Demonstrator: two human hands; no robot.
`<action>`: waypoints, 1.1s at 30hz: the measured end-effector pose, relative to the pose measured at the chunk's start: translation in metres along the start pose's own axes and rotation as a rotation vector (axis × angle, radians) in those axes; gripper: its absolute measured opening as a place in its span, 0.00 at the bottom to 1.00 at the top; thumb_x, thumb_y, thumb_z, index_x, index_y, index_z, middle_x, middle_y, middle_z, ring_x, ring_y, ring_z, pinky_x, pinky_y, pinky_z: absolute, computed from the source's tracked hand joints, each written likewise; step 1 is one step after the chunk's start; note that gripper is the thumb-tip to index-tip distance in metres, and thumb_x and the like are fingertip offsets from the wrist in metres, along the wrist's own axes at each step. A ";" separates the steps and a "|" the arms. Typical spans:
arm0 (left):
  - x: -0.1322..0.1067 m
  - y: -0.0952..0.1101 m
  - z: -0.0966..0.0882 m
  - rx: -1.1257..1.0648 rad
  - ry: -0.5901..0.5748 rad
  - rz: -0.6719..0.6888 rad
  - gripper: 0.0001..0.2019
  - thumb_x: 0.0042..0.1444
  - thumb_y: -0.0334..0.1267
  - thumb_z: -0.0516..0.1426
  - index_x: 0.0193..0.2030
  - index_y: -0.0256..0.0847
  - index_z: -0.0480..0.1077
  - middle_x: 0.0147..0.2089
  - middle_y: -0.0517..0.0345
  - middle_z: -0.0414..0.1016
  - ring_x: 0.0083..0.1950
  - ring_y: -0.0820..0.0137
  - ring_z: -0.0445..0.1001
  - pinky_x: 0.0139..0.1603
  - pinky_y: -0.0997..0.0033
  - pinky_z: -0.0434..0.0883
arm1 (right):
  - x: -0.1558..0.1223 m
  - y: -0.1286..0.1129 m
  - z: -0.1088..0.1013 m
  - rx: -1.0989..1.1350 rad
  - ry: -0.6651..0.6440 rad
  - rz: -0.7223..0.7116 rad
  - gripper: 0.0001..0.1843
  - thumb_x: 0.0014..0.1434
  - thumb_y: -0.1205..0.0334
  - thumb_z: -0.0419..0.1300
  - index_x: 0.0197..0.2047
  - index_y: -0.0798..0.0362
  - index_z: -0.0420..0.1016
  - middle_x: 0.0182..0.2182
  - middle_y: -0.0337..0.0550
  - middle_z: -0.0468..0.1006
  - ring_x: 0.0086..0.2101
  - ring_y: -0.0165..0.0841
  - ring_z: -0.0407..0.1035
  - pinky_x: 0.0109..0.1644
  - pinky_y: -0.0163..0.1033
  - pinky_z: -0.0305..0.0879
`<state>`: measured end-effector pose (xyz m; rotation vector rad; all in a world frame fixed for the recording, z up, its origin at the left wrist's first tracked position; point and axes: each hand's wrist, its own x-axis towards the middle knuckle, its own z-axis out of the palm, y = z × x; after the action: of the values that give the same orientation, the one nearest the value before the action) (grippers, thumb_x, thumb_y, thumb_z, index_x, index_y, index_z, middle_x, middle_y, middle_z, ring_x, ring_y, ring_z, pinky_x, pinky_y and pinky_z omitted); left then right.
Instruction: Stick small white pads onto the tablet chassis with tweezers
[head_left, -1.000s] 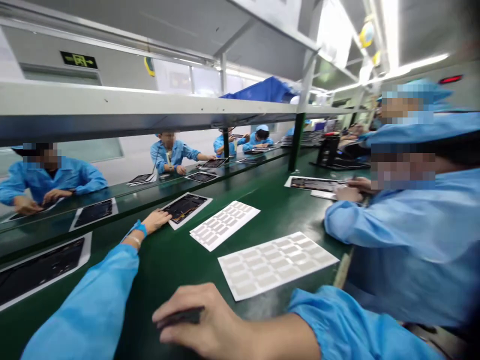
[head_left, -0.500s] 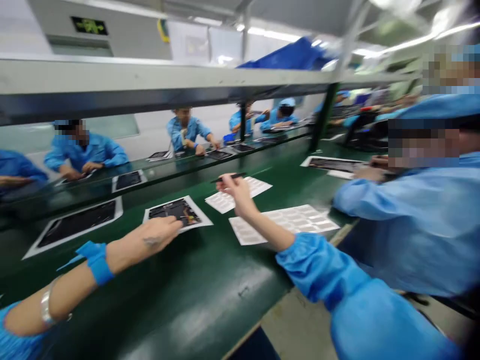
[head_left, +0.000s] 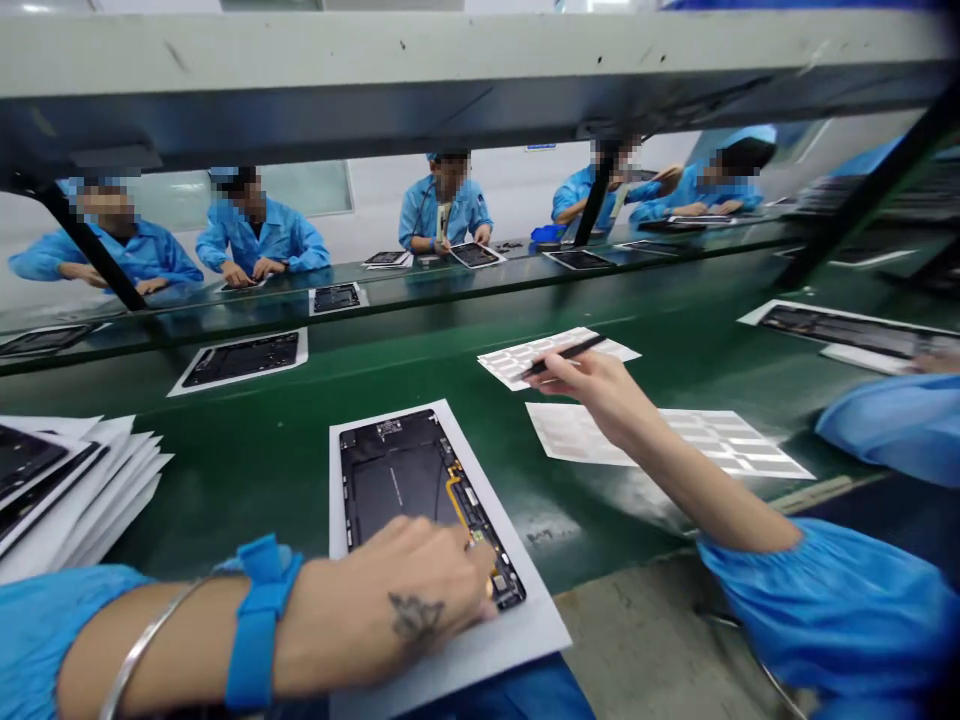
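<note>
An opened tablet (head_left: pixel 397 475) with dark innards and an orange flex cable lies on a white sheet (head_left: pixel 525 640) at the near edge of the bench. My left hand (head_left: pixel 405 590) rests over its lower part, the fingers curled down at its right edge; some fingertips are hidden. A blue band and a silver bangle circle that wrist. My right hand (head_left: pixel 592 385) is pinched around slim black tweezers (head_left: pixel 574 350), held above a sheet of pale stickers (head_left: pixel 510 360). A second sticker sheet (head_left: pixel 720 440) lies under my right forearm.
To the left is a stack of white sheets (head_left: pixel 112 500) with dark tablets on it. Another tablet (head_left: pixel 244 358) lies farther back on the green bench (head_left: pixel 247 460). A shelf (head_left: pixel 375 70) crosses above. Several co-workers in blue sit opposite; a co-worker's sleeve (head_left: pixel 885 425) is at right.
The tablet and its sheet have come closer to me with my left hand on them. My view has turned left and down. My right hand still holds the tweezers near the stickers.
</note>
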<state>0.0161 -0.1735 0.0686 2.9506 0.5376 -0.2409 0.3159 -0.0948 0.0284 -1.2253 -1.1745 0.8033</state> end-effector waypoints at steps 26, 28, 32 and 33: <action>0.179 -0.090 0.042 -0.176 0.164 0.442 0.23 0.70 0.50 0.47 0.67 0.50 0.62 0.74 0.48 0.51 0.74 0.53 0.48 0.70 0.49 0.53 | -0.035 0.012 -0.069 -0.350 -0.090 0.484 0.29 0.46 0.34 0.68 0.34 0.53 0.80 0.31 0.49 0.83 0.35 0.40 0.75 0.41 0.41 0.66; 0.179 -0.090 0.042 -0.185 0.167 0.443 0.22 0.70 0.50 0.47 0.67 0.50 0.62 0.73 0.48 0.52 0.74 0.52 0.49 0.70 0.49 0.53 | -0.035 0.011 -0.070 -0.354 -0.106 0.484 0.28 0.47 0.35 0.68 0.34 0.53 0.80 0.31 0.49 0.83 0.34 0.39 0.74 0.40 0.41 0.66; 0.180 -0.091 0.043 -0.196 0.177 0.450 0.22 0.70 0.49 0.47 0.67 0.48 0.63 0.72 0.48 0.54 0.74 0.53 0.49 0.71 0.51 0.52 | -0.033 0.009 -0.066 -0.443 -0.190 0.462 0.28 0.50 0.33 0.65 0.30 0.53 0.82 0.33 0.52 0.83 0.33 0.39 0.70 0.36 0.41 0.62; 0.180 -0.091 0.044 -0.198 0.184 0.451 0.22 0.70 0.49 0.47 0.66 0.49 0.64 0.72 0.50 0.55 0.74 0.54 0.49 0.71 0.52 0.52 | -0.033 0.008 -0.065 -0.457 -0.203 0.457 0.28 0.50 0.33 0.64 0.29 0.53 0.82 0.33 0.52 0.83 0.33 0.38 0.69 0.36 0.41 0.61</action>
<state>0.1443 -0.0350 -0.0158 2.8130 -0.0919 0.1259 0.3710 -0.1422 0.0174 -1.8682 -1.3043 1.0481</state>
